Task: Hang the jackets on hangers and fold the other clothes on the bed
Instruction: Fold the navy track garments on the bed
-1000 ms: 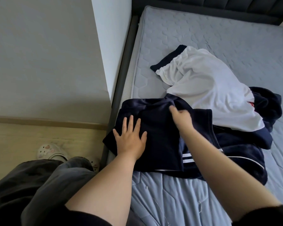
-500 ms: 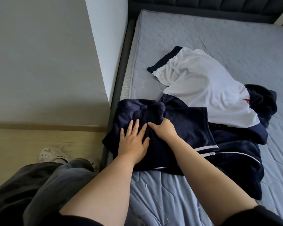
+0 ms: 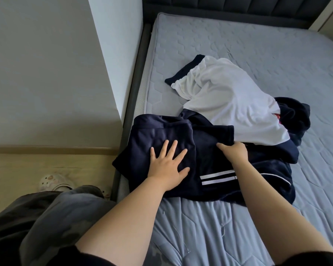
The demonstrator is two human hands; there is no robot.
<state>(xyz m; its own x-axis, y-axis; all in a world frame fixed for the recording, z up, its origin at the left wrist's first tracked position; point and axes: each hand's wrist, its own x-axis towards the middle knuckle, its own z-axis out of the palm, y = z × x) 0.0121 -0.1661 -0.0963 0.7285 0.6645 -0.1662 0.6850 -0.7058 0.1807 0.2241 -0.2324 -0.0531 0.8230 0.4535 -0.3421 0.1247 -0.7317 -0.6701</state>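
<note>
Grey trousers [image 3: 56,217] fill the near left corner of our view, and beyond them a pale slipper [image 3: 54,181] sits on the wooden floor [image 3: 27,166], close to the dark bed frame [image 3: 131,104]. Both our bare forearms reach over the near edge of the bed, across the blue-grey quilted mattress [image 3: 238,45]. Our left hand [image 3: 167,167] lies flat on the navy garment [image 3: 161,131], fingers straight and spread, palm pressing the cloth down by the left edge of the bed, where the garment slightly overhangs the frame. Just to its right, our right hand [image 3: 234,152] has its fingers curled round a folded edge of the same navy garment, thumb on top, gripping the cloth. Two white stripes [image 3: 217,177] run across the navy fabric between our wrists. Behind the right hand a crumpled white garment [image 3: 229,104] with a navy band lies partly over the navy one, toward the middle of the bed. To the right of it a bunched dark navy piece [image 3: 292,116] touches the white cloth; we cannot tell what kind of garment it is. Farthest off, the dark padded headboard [image 3: 238,6] runs along the far edge.
</note>
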